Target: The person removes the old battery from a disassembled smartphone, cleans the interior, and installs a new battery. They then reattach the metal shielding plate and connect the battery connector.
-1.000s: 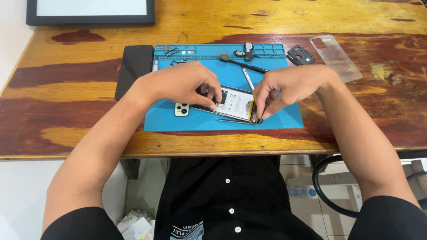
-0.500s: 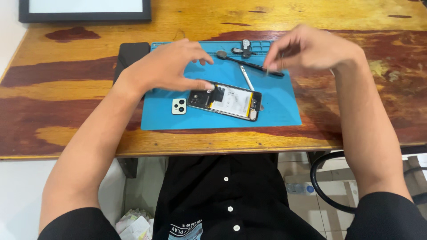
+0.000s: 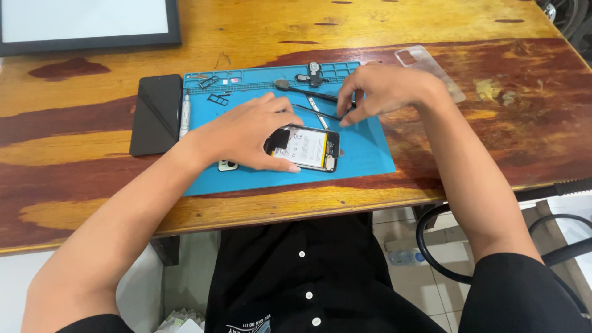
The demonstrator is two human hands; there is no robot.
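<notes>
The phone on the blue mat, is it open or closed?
Open. The phone lies with its back off, battery and inner parts showing, under the left hand.

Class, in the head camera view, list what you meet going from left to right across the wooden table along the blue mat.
Black phone → screwdriver → left hand → opened phone → right hand → clear phone case.

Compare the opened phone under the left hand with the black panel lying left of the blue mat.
The opened phone lies on the blue mat, insides up, pale battery showing; the black panel lies on the bare wooden table, plain and dark. The left hand rests on the phone; nothing touches the panel. Both lie flat and are rectangular.
</notes>
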